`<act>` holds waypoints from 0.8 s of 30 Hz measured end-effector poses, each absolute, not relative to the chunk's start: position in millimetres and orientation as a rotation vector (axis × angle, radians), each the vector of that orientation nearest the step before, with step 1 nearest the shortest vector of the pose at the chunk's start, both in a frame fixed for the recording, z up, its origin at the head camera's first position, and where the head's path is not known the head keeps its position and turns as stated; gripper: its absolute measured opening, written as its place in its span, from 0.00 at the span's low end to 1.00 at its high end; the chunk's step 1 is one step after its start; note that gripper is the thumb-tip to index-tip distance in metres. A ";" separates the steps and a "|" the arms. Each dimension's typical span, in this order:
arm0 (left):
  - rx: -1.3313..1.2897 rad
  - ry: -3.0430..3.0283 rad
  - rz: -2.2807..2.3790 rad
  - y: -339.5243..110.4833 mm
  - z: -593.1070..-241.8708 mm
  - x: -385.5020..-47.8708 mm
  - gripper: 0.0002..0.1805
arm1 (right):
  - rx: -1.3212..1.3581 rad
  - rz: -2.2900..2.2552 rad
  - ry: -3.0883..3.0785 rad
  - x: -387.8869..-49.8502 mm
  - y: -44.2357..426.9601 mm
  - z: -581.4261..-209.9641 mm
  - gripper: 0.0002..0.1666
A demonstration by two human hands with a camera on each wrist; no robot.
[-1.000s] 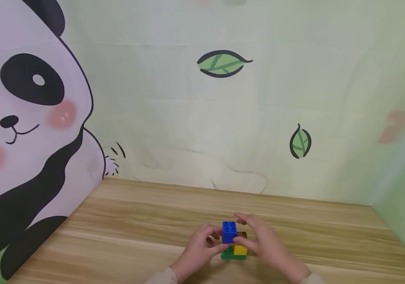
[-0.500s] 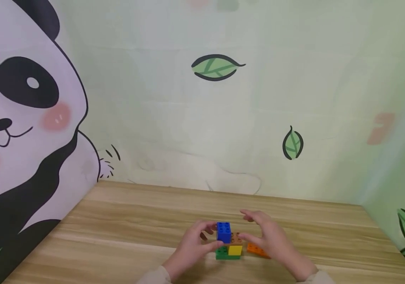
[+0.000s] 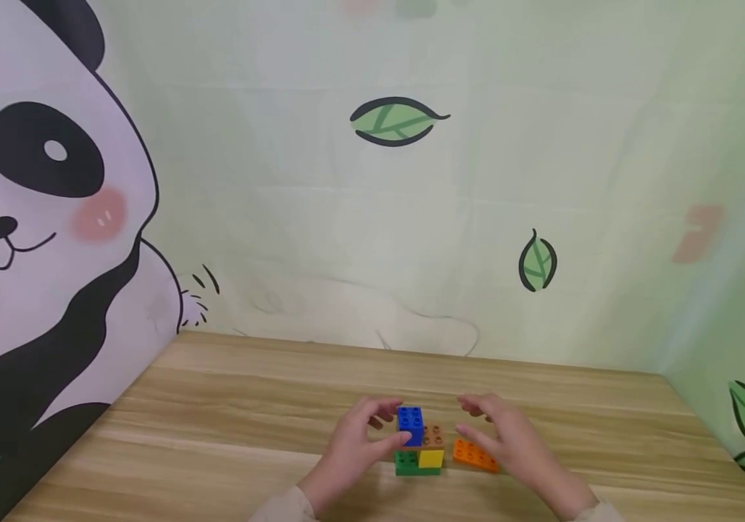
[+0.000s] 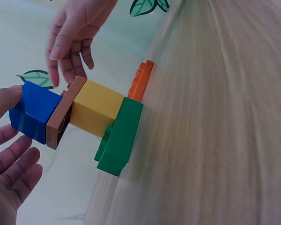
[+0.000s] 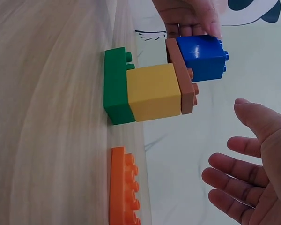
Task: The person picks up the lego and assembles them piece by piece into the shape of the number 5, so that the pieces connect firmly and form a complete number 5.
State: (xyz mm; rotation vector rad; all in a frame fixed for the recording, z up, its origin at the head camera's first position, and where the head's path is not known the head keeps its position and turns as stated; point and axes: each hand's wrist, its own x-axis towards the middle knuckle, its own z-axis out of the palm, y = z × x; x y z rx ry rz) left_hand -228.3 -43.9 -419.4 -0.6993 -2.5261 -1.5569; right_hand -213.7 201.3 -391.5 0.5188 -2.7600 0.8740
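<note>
A small stack of building bricks stands on the table. Its green brick [image 3: 417,471] is lowest, with a yellow brick [image 4: 97,107] above one end. A flat brown brick [image 5: 181,79] lies across the yellow one, overhanging the green brick's other end. On that overhang sits a blue brick [image 3: 410,426]. My left hand [image 3: 358,444] is around the blue brick, its thumb at the brick and its other fingers loosely spread beside it. My right hand [image 3: 514,444] hovers right of the stack, fingers apart and holding nothing.
An orange brick [image 3: 475,455] with studs lies flat on the wooden table [image 3: 268,391], right of the stack and below my right hand. Cloth walls printed with a panda [image 3: 53,148] and leaves rise behind and beside the table.
My right hand has drawn away from the blue brick to the right, revealing the orange brick. My left fingers have loosened and lifted slightly around the blue brick, which stays on the stack.
</note>
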 end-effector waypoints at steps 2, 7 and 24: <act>-0.693 -2.526 -1.552 -42.5 -417.7 -228.6 0.25 | 0.517 0.862 -2.763 -213.7 203.2 -393.0 0.25; -0.680 -2.508 -1.567 -40.1 -414.8 -227.8 0.23 | 0.504 0.869 -2.775 -214.2 206.1 -396.7 0.25; -0.610 -2.441 -1.650 -38.8 -420.2 -229.4 0.22 | 0.426 0.881 -2.848 -217.1 214.1 -422.2 0.23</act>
